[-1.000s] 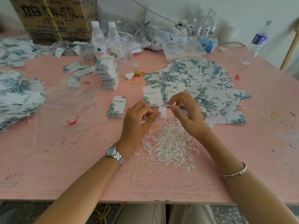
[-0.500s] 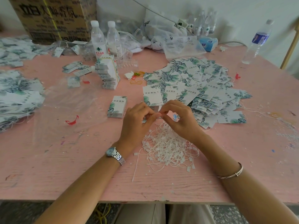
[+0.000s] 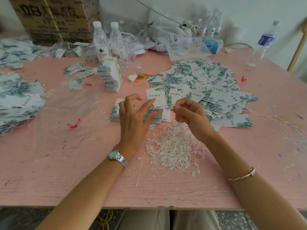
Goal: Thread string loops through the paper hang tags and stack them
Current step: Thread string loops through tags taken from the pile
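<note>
Two hands work over leaf-printed hang tags and white string on a pink counter (image 3: 66, 163).
The right hand (image 3: 189, 117) pinches a thin white string loop (image 3: 174, 105) between thumb and forefinger, its other fingers curled. The left hand (image 3: 132, 117) hovers with fingers spread, holding nothing, above a small squared stack of tags (image 3: 115, 112). White hang tags (image 3: 207, 87) with green leaf corners and dark lettering lie fanned toward the far right. A tangled pile of string loops (image 3: 174, 146) sits toward the near edge.
</note>
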`<action>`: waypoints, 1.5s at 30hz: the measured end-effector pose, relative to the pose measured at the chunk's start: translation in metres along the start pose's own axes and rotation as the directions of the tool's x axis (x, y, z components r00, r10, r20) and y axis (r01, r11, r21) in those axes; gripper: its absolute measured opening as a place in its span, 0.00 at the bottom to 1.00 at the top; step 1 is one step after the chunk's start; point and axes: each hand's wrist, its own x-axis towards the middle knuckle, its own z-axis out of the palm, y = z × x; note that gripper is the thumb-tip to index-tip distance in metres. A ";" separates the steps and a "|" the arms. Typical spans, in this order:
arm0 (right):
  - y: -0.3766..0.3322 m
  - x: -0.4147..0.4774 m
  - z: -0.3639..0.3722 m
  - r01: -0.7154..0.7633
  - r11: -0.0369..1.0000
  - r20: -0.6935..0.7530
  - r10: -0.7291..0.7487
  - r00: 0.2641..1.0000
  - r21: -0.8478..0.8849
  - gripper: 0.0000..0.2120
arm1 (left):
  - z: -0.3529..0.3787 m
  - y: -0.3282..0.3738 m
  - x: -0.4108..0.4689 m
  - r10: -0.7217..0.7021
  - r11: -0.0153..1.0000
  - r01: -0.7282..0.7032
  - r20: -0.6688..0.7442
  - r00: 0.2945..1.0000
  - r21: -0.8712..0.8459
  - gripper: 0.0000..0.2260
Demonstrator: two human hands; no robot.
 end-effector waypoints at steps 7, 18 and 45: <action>-0.003 0.001 -0.004 -0.142 0.984 -0.017 0.145 0.989 0.106 0.04 | 0.001 -0.005 0.005 0.033 0.998 -0.035 0.031 0.999 0.048 0.13; -0.001 -0.001 0.002 -0.151 0.986 -0.015 0.152 0.988 0.077 0.02 | -0.004 -0.008 0.012 0.122 0.992 -0.120 -0.048 0.991 0.041 0.09; -0.001 -0.001 -0.001 -0.058 0.998 0.023 0.057 0.998 0.027 0.03 | -0.009 0.003 0.006 0.467 0.879 -0.473 -0.322 0.824 0.066 0.04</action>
